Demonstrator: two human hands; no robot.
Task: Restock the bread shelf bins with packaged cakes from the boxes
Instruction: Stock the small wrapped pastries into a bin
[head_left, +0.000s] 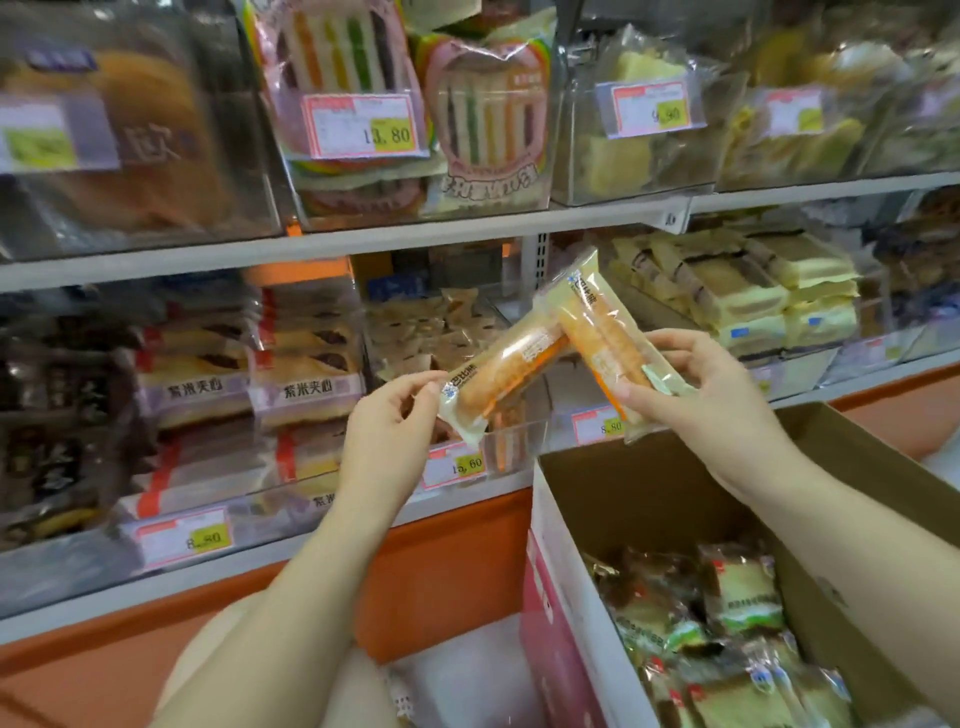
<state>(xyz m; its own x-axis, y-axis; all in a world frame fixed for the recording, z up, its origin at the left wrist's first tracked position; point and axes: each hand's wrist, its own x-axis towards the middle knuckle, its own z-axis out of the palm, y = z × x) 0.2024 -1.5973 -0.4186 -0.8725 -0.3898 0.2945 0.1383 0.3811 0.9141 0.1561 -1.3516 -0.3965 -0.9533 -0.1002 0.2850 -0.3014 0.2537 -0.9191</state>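
My left hand pinches the near end of a long orange-wrapped cake packet. My right hand grips a second, similar cake packet that points up and away. Both packets cross in front of a clear shelf bin on the lower shelf, price tag 15.60 on its front. An open cardboard box stands at lower right with several green-and-white wrapped cakes inside.
The upper shelf rail carries clear bins of rainbow sandwich cakes and yellow cakes. Purple-labelled packets fill bins to the left, pale sandwich packs to the right. An orange shelf base runs below.
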